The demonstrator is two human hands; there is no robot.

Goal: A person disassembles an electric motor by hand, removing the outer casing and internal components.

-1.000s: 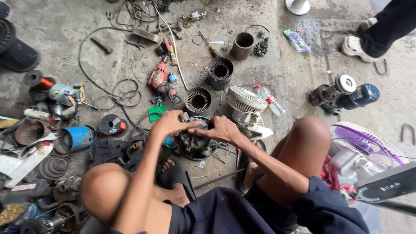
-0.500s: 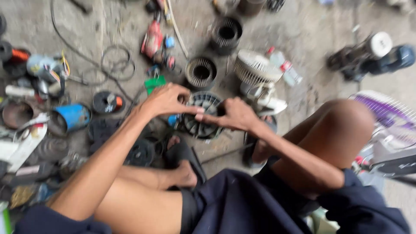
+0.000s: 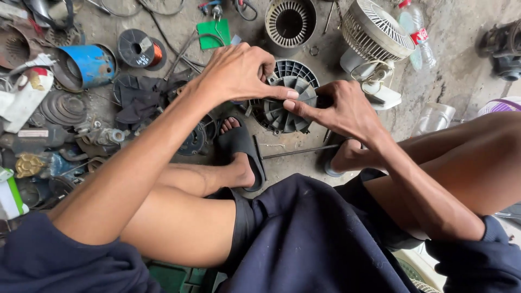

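1. Far left, at nine o'clock on the floor (image 3: 467,70): a blue can (image 3: 89,65) on its side, a wire spool (image 3: 138,48) with copper winding just beside it, and grey metal scrap below them.
2. Left hand (image 3: 239,73): curled down over the ten o'clock rim of the fan wheel (image 3: 285,106), fingers closed on its edge, the thumb stretched toward three o'clock along the top.
3. Fan wheel: a dark round plastic impeller with curved blades about a central hub, lying flat on the floor just past a foot in a black sandal (image 3: 241,149). Its axis points up at the camera. It sits between both hands, about equally near each.
4. Right hand (image 3: 344,111): clamped on the wheel's three o'clock edge, forefinger pointing toward nine o'clock, its tip close to the left thumb.
5. A thin rod (image 3: 298,152) lies on the floor at six o'clock from the wheel, running left to right.
6. At twelve o'clock a second slotted ring (image 3: 290,21); at one o'clock a white fan (image 3: 374,38), tipped over, a clear bottle (image 3: 415,35) beside it.
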